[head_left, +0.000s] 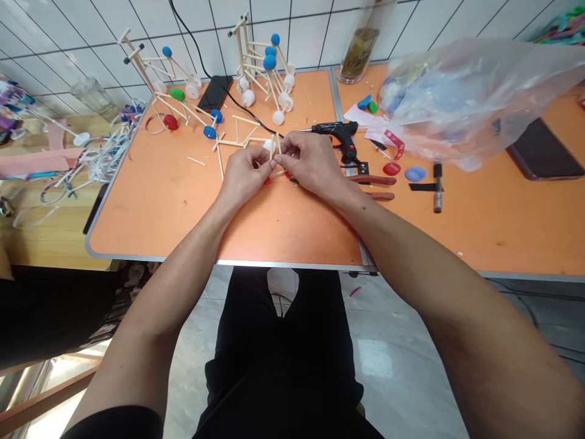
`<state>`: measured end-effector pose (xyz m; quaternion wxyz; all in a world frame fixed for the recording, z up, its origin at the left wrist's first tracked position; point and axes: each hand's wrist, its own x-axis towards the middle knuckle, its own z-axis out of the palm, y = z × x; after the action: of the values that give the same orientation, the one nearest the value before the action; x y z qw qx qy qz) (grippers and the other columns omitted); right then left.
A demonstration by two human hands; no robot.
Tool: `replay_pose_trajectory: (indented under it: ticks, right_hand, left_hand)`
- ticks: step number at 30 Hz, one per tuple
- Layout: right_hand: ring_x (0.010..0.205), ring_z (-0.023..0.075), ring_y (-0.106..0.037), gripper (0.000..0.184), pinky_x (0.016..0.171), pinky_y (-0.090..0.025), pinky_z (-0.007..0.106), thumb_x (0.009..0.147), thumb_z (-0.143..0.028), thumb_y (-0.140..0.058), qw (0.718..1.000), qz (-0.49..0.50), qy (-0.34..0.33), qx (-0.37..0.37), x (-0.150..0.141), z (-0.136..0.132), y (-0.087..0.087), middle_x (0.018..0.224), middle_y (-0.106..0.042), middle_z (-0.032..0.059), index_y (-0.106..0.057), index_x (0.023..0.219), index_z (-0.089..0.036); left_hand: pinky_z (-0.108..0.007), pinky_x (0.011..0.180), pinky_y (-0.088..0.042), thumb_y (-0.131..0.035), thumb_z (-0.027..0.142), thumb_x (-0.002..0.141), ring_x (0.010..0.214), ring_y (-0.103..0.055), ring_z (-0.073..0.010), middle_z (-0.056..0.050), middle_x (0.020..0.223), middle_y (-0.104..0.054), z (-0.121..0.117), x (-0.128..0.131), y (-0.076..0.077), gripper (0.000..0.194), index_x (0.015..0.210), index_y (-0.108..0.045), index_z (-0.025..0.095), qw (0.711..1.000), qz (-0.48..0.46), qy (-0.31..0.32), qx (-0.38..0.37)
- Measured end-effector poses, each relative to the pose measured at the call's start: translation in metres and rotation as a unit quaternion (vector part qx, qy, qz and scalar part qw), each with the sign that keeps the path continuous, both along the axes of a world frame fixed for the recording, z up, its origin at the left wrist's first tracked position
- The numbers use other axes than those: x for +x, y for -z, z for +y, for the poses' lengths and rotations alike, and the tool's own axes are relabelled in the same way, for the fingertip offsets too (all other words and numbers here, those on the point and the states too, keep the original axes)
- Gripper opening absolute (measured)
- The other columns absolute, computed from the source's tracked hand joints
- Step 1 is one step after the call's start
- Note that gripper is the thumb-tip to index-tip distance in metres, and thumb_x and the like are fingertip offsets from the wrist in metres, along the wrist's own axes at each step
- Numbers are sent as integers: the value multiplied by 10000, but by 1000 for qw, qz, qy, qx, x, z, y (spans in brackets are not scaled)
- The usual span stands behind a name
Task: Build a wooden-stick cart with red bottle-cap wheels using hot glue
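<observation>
My left hand and my right hand meet over an orange table, fingertips pinched together. Between them, thin wooden sticks poke up from the fingers. Which hand holds which stick is partly hidden. Just behind the fingers lies a flat stick frame with a white piece at its right end. Bits of red show under both hands, mostly covered. A glue gun rests beyond my right hand, and red-handled pliers lie partly beneath that wrist. One loose stick is left of my left hand.
Two stick models with coloured caps, one at left and one at centre, stand at the back. A black cable runs between them. Rightward are a glass jar, a plastic bag, a marker and a phone.
</observation>
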<state>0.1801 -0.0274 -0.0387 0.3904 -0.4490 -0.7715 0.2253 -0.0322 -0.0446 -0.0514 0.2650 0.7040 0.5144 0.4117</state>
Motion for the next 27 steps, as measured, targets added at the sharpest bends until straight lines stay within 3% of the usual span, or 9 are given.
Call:
replay_pose_trajectory:
  ticks: [7, 11, 17, 23, 27]
  right_hand:
    - [984, 378, -773, 417, 911, -657, 562, 1006, -662, -981, 1000, 4, 1, -6, 0, 0, 0, 941, -829, 94, -762, 912, -320]
    - [1000, 382, -777, 445, 911, -660, 559, 989, -689, -1001, 1000, 9, -5, -7, 0, 0, -1, 955, -839, 95, -754, 919, -326]
    - [979, 343, -775, 394, 903, -641, 509, 1007, -559, -1008, 1000, 27, 3, -11, -2, -2, -4, 933, -825, 76, -727, 900, -304]
    - [879, 284, -709, 570, 778, -625, 446, 956, -732, -1051, 992, 116, -19, -44, -2, 3, -1, 845, -735, 41, -692, 883, -295]
    - [918, 295, -711, 502, 853, -654, 471, 1035, -673, -1004, 994, 106, -16, -33, 0, 4, -1, 877, -750, 47, -691, 901, -304]
  left_hand:
    - [-390, 784, -495, -979, 334, 1052, 843, -675, -218, -22, 864, -778, 0, 0, -9, 335, 863, -713, 255, 1000, -3, -5, 19]
    - [-377, 790, -514, -1007, 424, 1047, 869, -700, -219, -33, 917, -833, 0, -4, -18, 298, 960, -779, 253, 1000, 10, -10, 16]
    - [-354, 746, -489, -1008, 460, 1051, 837, -692, -197, -33, 927, -830, 1, -8, -22, 299, 1032, -801, 245, 1000, -12, -13, 3]
    - [-299, 665, -440, -1096, 485, 948, 692, -588, -147, 29, 768, -727, 7, -11, -16, 376, 973, -799, 256, 996, -83, -32, -5]
    - [-272, 691, -482, -1140, 456, 897, 740, -650, -143, 21, 808, -775, 7, -12, -18, 385, 936, -817, 251, 991, -122, -52, 6]
